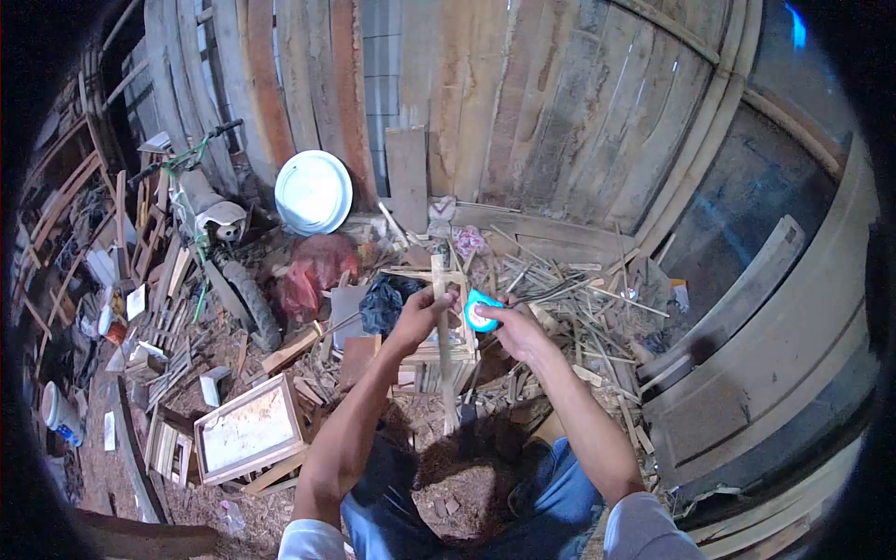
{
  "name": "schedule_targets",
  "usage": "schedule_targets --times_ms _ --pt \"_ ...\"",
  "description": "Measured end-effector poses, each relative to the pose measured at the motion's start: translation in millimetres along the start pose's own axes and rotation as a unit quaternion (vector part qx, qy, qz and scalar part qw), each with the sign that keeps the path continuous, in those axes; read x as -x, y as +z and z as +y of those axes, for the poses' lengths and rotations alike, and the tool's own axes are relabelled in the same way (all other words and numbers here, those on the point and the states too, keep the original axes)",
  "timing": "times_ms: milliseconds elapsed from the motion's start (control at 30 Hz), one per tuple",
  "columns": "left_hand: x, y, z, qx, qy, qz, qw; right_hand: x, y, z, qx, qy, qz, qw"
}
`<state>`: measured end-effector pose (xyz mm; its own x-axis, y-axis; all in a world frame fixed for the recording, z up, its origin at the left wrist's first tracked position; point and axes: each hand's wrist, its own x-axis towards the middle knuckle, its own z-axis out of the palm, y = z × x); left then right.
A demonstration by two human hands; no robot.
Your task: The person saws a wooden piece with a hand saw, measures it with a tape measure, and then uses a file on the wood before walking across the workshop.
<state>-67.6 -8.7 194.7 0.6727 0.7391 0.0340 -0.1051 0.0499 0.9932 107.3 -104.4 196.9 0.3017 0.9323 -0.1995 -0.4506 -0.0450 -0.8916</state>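
My left hand point(420, 322) is closed around a narrow wooden strip point(444, 369), which stands nearly upright in front of my knees. In my right hand point(519, 334) sits a turquoise tape measure point(480, 312), gripped between thumb and fingers just right of the strip. Whether any tape is pulled out of its case, I cannot make out. Behind and below the hands is a stack of light wooden pieces point(429, 375), partly hidden by my left arm and the strip. A black plastic bag point(385, 303) lies left of the strip, beyond my left hand.
A wooden frame with a white panel point(247, 431) lies at lower left. A small bike point(219, 219) and a white basin point(314, 192) lean near the plank wall point(541, 112). Thin wood offcuts point(597, 313) litter the right side, beside large boards point(765, 373).
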Motion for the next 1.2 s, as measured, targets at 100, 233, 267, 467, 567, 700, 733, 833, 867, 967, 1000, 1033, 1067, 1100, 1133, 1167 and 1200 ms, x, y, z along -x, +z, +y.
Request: schedule_targets --times_ms 100,233,267,467,567,700,733,833,867,967,1000,1033,1067,1100,1133,1167,1200 --pt "2.5 5.6 8.7 0.053 0.012 -0.006 0.999 8.1 3.6 -2.3 -0.001 0.023 -0.044 0.999" --pt "3.5 4.6 10.0 -0.024 0.012 -0.029 0.999 15.5 0.2 -11.4 -0.108 0.088 -0.107 0.984" --pt "4.8 4.3 10.4 -0.076 0.007 -0.047 0.996 17.7 -0.7 -12.8 -0.131 0.114 -0.113 0.978" --pt "4.5 23.0 13.4 -0.039 -0.012 -0.004 0.999 31.3 10.9 -18.6 -0.120 0.085 -0.090 0.985" --pt "-6.0 20.8 2.3 0.016 0.028 0.010 0.999 29.6 18.9 -20.0 0.055 -0.091 -0.021 0.994" --pt "-1.7 25.3 14.4 -0.007 0.033 0.027 0.999 31.6 11.0 -35.9 0.411 -0.192 -0.098 0.886" --pt "-5.0 23.4 7.3 -0.027 0.043 0.019 0.999 35.4 13.4 -30.7 0.410 -0.190 -0.098 0.887" --pt "-3.1 31.4 3.9 -0.058 0.080 0.002 0.995 37.3 18.0 -20.4 0.694 -0.258 0.068 0.669" --pt "0.1 32.8 3.7 -0.071 0.102 -0.007 0.992 29.8 14.1 -16.7 0.684 -0.321 0.047 0.654" --pt "9.4 32.2 12.8 -0.072 0.100 -0.005 0.992 19.7 11.3 -20.2 0.649 -0.288 -0.035 0.704" --pt "12.7 33.5 19.0 -0.079 0.088 -0.003 0.993 21.9 13.4 -23.6 0.648 -0.290 -0.036 0.703" --pt "3.5 29.5 3.3 -0.075 0.134 0.006 0.988 24.9 14.4 -24.4 0.668 -0.252 -0.024 0.700" --pt "5.9 26.2 12.0 -0.075 0.137 0.009 0.988 25.6 14.0 -25.6 0.686 -0.215 -0.012 0.695" --pt "10.3 20.9 20.7 -0.048 0.069 0.020 0.996 24.0 6.8 -21.6 0.680 -0.206 0.018 0.704" --pt "13.4 18.1 28.2 -0.021 -0.001 0.029 0.999 20.2 -0.6 -20.2 0.680 -0.207 0.016 0.703" --pt "12.0 18.7 29.8 0.050 0.058 0.064 0.995 16.5 -7.8 -17.4 0.649 -0.194 0.014 0.735" --pt "12.3 9.1 32.3 0.037 0.019 0.072 0.997 12.1 -13.4 -15.7 0.618 -0.183 0.012 0.764"
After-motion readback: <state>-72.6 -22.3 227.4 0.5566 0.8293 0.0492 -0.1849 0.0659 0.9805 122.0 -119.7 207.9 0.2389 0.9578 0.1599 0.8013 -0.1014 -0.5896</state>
